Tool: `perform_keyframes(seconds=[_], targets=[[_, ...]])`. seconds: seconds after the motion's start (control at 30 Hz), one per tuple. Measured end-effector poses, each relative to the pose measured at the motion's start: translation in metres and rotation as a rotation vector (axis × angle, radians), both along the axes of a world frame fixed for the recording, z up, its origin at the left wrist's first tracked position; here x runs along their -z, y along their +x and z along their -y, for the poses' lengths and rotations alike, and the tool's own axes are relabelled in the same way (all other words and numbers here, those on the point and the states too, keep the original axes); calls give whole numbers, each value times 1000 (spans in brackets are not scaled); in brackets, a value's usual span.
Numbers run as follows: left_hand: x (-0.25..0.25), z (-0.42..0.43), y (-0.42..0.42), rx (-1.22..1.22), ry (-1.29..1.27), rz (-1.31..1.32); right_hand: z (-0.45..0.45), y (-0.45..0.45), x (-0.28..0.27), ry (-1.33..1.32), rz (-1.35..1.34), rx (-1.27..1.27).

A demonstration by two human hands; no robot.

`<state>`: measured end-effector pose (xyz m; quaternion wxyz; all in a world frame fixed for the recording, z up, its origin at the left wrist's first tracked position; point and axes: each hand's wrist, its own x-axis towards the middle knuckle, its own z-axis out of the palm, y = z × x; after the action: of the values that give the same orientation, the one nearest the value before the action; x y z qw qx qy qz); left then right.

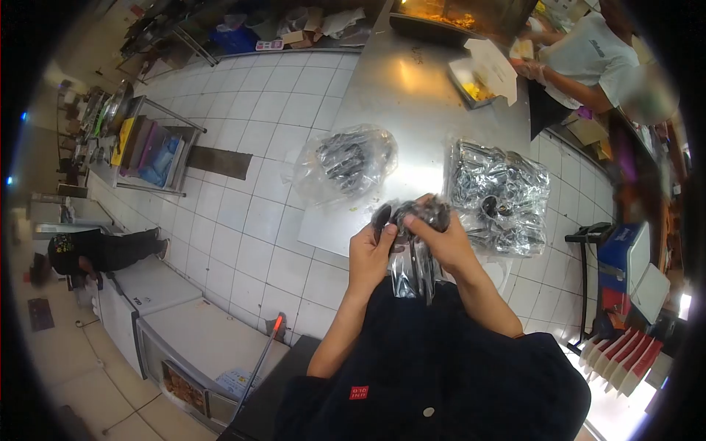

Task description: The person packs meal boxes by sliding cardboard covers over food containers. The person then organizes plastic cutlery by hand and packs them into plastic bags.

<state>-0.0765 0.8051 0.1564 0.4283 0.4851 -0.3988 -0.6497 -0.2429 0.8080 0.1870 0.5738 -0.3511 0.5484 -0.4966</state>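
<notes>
My left hand (371, 259) and my right hand (446, 242) are both closed round a bundle of black plastic spoons (413, 273). Rounded dark heads show above my thumbs, and the handles hang down in shiny clear wrapping. How many spoons there are I cannot tell. Just beyond my left hand, a clear plastic bag (346, 163) with dark pieces inside lies on the steel table (401, 110). To the right of my right hand rests a larger clear pack (498, 197) of black, wrapped items, crinkled and glossy.
An open white box (482, 77) with yellow food stands at the table's far right, near a co-worker (588, 62). A lit food display (456, 18) is at the far end. Left are a wheeled rack (151, 151), white freezers (198, 331) and another person (103, 251).
</notes>
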Motion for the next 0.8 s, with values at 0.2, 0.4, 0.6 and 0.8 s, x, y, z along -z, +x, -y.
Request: perform_keyframes(seconds=[0.2, 0.4, 0.6, 0.8], targets=[[-1, 19, 20, -91, -13, 81, 11, -14, -31, 21, 228, -133], [-46, 45, 44, 195, -478, 568, 22, 41, -9, -61, 392, 22], [-29, 128, 117, -191, -728, 962, 105, 67, -18, -663, -11, 301], [78, 172, 144, -354, -61, -102, 193, 130, 102, -1010, -292, -50]])
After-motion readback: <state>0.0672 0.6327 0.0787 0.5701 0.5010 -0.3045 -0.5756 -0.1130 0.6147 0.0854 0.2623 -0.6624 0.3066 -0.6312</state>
